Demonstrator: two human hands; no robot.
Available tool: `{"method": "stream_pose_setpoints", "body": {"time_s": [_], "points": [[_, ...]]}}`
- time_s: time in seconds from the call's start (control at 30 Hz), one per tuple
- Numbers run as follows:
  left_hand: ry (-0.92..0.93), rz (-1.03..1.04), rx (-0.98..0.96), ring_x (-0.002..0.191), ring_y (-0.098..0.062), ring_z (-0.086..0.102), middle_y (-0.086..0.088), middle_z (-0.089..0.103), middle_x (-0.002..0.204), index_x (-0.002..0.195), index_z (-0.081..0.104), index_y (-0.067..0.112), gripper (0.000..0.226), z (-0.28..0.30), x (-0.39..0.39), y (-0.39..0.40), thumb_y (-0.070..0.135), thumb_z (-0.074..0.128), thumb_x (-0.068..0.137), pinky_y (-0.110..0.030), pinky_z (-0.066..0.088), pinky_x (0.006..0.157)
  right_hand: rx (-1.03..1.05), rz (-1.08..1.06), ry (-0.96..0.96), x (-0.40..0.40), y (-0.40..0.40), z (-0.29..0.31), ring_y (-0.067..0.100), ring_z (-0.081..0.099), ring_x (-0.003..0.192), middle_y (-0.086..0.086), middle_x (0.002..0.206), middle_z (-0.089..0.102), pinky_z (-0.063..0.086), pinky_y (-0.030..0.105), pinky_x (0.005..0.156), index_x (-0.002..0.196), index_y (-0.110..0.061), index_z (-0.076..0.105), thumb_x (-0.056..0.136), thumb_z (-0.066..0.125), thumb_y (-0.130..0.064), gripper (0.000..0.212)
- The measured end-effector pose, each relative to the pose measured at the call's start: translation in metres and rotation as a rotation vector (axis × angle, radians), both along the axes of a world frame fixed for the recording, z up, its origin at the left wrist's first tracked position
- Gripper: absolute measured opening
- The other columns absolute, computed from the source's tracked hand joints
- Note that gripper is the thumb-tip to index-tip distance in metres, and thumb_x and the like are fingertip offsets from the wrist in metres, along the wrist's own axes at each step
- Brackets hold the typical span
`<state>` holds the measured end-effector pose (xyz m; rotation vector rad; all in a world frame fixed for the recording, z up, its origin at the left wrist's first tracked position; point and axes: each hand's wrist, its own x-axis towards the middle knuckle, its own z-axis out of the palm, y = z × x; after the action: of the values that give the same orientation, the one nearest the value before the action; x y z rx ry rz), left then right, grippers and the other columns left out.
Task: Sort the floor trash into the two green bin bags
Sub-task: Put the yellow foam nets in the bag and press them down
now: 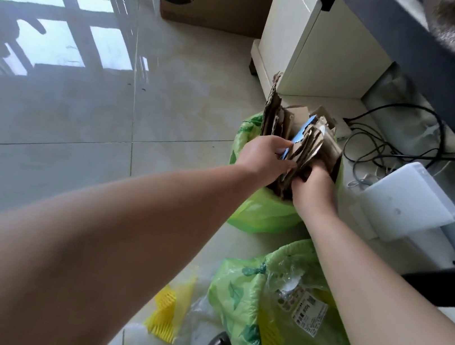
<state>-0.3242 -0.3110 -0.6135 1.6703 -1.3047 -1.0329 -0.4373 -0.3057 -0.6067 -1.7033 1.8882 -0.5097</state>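
While both hands (264, 155) (314, 185) grip cardboard (298, 141) over green bag (261, 213), glossy tile floor (82, 109) mirrors window.

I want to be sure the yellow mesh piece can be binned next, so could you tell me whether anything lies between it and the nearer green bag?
Nothing visible does: the yellow mesh piece lies on the floor beside the nearer green bag, only clear plastic wrap between them.

two green bin bags (261, 213) (273, 312), two hands (264, 157) (314, 185)
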Motion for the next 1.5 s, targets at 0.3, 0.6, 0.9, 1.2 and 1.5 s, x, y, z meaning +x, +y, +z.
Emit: {"method": "stream_pose_setpoints", "body": {"time_s": [0.3,0.6,0.9,1.2,1.5], "points": [[0.183,0.158,0.002,0.106,-0.017,0.063,-0.008,0.063,0.123,0.121,0.062,0.015,0.044,0.032,0.062,0.075,0.019,0.074,0.079,-0.037,0.055,0.09,-0.251,-0.036,-0.055,0.005,0.036,0.044,0.023,0.048,0.124,0.01,0.135,0.049,0.039,0.034,0.105,0.138,-0.017,0.042,0.085,0.055,-0.022,0.054],[0.074,0.346,0.231,0.092,-0.014,0.059,-0.003,0.063,0.112,0.115,0.062,0.013,0.032,-0.02,0.215,0.22,0.014,0.068,0.084,-0.023,0.054,0.063,0.047,0.691,0.319,0.083,0.152,0.033,0.027,0.04,0.13,0.012,0.142,0.04,0.03,0.034,0.108,0.137,-0.017,0.043,0.089,0.058,-0.024,0.05],[-0.244,0.239,0.413,0.115,-0.025,0.055,-0.014,0.057,0.125,0.123,0.058,0.011,0.05,-0.109,0.27,0.31,0.017,0.076,0.076,-0.032,0.045,0.097,0.349,0.852,0.63,0.118,0.188,-0.059,0.03,0.042,0.129,0.014,0.146,0.033,0.036,0.036,0.105,0.14,-0.022,0.038,0.085,0.063,-0.035,0.062],[-0.996,-0.422,0.543,0.144,-0.035,-0.019,-0.008,-0.023,0.156,0.147,-0.008,0.039,0.117,-0.167,0.222,0.305,0.043,0.078,0.069,-0.071,0.014,0.106,0.442,0.785,0.63,0.066,0.208,-0.148,0.032,-0.005,0.146,0.015,0.157,-0.009,0.015,0.046,0.118,0.148,-0.034,0.015,0.067,0.072,-0.057,0.102],[-0.971,-0.536,0.619,0.145,-0.04,-0.008,-0.006,-0.027,0.155,0.143,-0.01,0.05,0.119,-0.199,0.234,0.271,0.051,0.079,0.064,-0.065,0.033,0.102,0.418,0.858,0.67,0.049,0.213,-0.194,0.027,-0.012,0.146,0.003,0.157,-0.02,0.02,0.065,0.109,0.146,-0.043,-0.002,0.055,0.057,-0.083,0.116]]}}
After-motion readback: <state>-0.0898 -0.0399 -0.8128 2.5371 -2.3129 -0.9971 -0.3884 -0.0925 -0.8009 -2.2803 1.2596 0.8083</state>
